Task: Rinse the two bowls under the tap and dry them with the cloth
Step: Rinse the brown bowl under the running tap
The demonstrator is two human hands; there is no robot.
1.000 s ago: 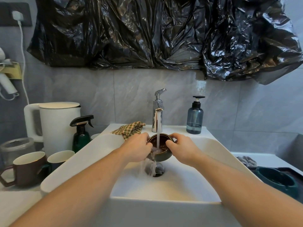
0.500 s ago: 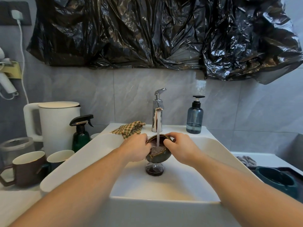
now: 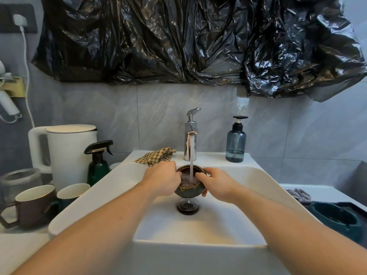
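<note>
Levelled again after its tilt a second ago, the small dark bowl (image 3: 187, 190) now sits upright between my two hands, and the spill that ran from it toward the drain (image 3: 187, 208) has stopped. I hold the bowl above the white sink (image 3: 264, 187), directly under the chrome tap (image 3: 191, 135), whose stream of water (image 3: 191, 157) lands inside it and froths on the water already pooled there. My left hand (image 3: 161, 178) curls round the bowl's left side, fingers wrapped on the wall and rim. My right hand (image 3: 215, 184) grips the right side, fingertips hooked over the rim and thumb under the bowl's lower curve. Both forearms reach in from the near edge of the basin. A yellow checked cloth (image 3: 155, 156) lies crumpled on the sink ledge, just behind my left hand and left of the tap. A blue soap bottle (image 3: 236, 144) stands on the ledge to the tap's right. On the counter at left are a white kettle (image 3: 69, 153), a green spray bottle (image 3: 98, 165) and a brown mug (image 3: 32, 207).
</note>
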